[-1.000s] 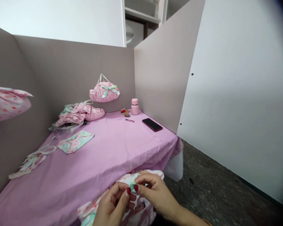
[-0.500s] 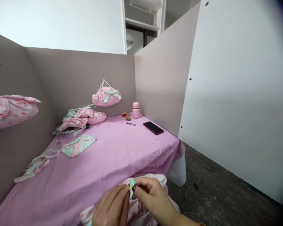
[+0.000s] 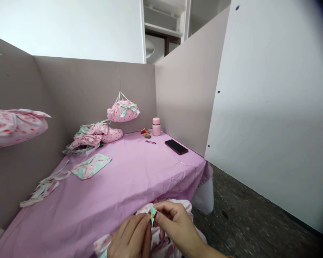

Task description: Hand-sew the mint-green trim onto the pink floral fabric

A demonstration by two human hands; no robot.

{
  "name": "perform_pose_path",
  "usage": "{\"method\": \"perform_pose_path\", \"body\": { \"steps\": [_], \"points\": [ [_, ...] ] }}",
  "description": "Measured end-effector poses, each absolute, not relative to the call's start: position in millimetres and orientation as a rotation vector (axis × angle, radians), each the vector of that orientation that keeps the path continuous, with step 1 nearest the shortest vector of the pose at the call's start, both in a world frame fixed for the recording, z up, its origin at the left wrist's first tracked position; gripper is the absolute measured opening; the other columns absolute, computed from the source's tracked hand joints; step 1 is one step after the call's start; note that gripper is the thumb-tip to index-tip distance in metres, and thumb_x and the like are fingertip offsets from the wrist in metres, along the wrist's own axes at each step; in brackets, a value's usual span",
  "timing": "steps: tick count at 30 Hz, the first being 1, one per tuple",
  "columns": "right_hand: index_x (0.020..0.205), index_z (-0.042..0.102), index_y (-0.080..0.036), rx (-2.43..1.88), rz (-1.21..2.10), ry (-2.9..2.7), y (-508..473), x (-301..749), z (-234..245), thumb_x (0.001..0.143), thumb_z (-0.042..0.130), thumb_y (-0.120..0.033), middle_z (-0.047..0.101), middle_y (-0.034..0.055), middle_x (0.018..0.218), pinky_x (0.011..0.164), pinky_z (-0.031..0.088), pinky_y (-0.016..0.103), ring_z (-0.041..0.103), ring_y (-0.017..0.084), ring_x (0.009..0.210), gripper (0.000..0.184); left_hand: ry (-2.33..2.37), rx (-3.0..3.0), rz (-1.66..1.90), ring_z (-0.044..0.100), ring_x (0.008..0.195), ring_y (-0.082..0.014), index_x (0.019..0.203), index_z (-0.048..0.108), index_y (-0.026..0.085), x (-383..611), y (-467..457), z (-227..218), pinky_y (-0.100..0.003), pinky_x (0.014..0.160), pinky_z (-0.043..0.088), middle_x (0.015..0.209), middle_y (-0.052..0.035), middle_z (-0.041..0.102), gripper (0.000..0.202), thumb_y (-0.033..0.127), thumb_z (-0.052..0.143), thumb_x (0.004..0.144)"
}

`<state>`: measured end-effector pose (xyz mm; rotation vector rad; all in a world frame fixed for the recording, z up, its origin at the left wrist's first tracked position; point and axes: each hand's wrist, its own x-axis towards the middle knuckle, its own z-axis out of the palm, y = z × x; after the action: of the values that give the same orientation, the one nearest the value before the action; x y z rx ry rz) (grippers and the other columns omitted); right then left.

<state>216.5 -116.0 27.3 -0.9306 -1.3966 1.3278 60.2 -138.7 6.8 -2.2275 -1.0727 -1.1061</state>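
Two bare hands are seen at the bottom edge of the head view. No sleeves are worn: the left hand (image 3: 131, 238) and the right hand (image 3: 176, 227) are uncovered up to the wrists, and the right forearm is bare as well. No ring or bracelet can be made out. The nails cannot be seen clearly, because the fingers are curled inward.

Table (image 3: 129, 186) cover: plain lilac-pink. Strip (image 3: 152, 212) pinched between both hands: mint green. Cloth (image 3: 174, 208) under the hands, off the table's near edge: white with pink print. Hanging pouch (image 3: 122, 111): pink, red-dotted, mint bow. Fabric heap (image 3: 95, 134) at the far left corner: same pink dots, mint patches. Bottle (image 3: 156, 126): pale pink. Phone (image 3: 176, 147): black. Partition walls (image 3: 91, 89): taupe grey.
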Motion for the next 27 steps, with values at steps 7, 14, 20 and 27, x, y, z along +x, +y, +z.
{"method": "perform_pose_path", "body": {
  "steps": [7, 14, 20, 27],
  "points": [
    [0.081, 0.072, -0.011, -0.940, 1.324, -1.381, -116.3, 215.9, 28.5, 0.070, 0.068, -0.036, 0.066, 0.0078, 0.071, 0.045, 0.042, 0.020, 0.049, 0.011, 0.052, 0.027, -1.116, -2.164, -1.034, 0.069, 0.074, -0.0196, 0.097, 0.061, 0.014, 60.1, -140.1, 3.0, -0.029, 0.070, 0.051, 0.083, -0.0059, 0.074, 0.017, 0.009, 0.056, 0.082],
    [0.082, 0.073, -0.013, -0.936, 1.309, -1.401, -115.7, 216.4, 29.8, 0.070, 0.068, -0.035, 0.067, 0.0073, 0.072, 0.047, 0.043, 0.021, 0.050, 0.011, 0.052, 0.026, -1.051, -2.152, -0.934, 0.070, 0.072, -0.0192, 0.099, 0.062, 0.014, 53.6, -137.8, 2.6, -0.027, 0.064, 0.052, 0.084, -0.0050, 0.075, 0.019, 0.013, 0.057, 0.081],
    [0.080, 0.073, -0.013, -0.929, 1.294, -1.428, -115.5, 216.1, 30.7, 0.075, 0.064, -0.034, 0.065, 0.0049, 0.065, 0.048, 0.042, 0.020, 0.051, 0.010, 0.051, 0.024, -1.039, -2.165, -0.949, 0.070, 0.071, -0.0187, 0.098, 0.062, 0.014, 52.6, -137.8, 4.0, -0.026, 0.064, 0.053, 0.083, -0.0051, 0.075, 0.018, 0.013, 0.057, 0.081],
    [0.081, 0.072, -0.014, -0.917, 1.292, -1.426, -116.2, 215.6, 29.7, 0.075, 0.065, -0.035, 0.065, 0.0053, 0.069, 0.051, 0.044, 0.021, 0.054, 0.012, 0.056, 0.023, -1.059, -2.169, -0.937, 0.070, 0.072, -0.0192, 0.098, 0.062, 0.014, 53.0, -139.4, 3.9, -0.027, 0.062, 0.052, 0.084, -0.0045, 0.075, 0.018, 0.012, 0.056, 0.081]
  ]
}}
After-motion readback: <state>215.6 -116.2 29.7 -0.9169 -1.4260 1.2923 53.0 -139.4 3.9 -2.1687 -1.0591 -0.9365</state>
